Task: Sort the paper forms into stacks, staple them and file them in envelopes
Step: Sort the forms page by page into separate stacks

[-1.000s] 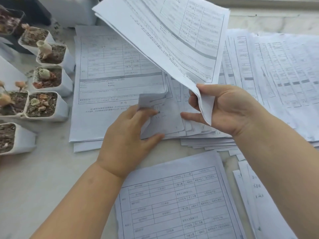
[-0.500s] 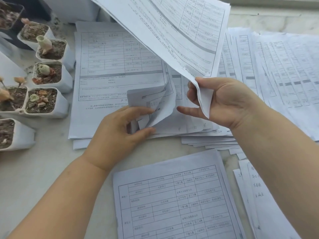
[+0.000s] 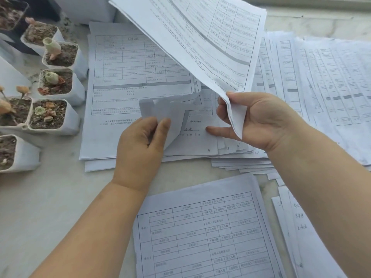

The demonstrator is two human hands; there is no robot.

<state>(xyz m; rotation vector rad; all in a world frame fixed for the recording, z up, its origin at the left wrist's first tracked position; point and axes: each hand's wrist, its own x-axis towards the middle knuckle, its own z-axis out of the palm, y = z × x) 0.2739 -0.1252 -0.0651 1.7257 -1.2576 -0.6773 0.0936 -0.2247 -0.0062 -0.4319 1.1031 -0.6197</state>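
Near stack (image 3: 200, 233): cut off at the frame's bottom edge. Left hand (image 3: 140, 145): a curled page corner (image 3: 162, 111) is pinched between thumb and fingers; tearing or creasing is risked if it is pulled while lower sheets are pinned. Right hand (image 3: 261, 121): a lifted sheaf (image 3: 200, 37) is gripped by one corner; slippage would likely scatter the sorted forms. Far stacks (image 3: 321, 81) on the surface (image 3: 40, 207): print illegible; no stapler or envelopes seen.

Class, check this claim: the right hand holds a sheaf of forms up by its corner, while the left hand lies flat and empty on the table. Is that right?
Not quite. The left hand is not empty: it pinches a curled-up sheet corner. The head view shows it. The right hand does hold the sheaf of forms up.
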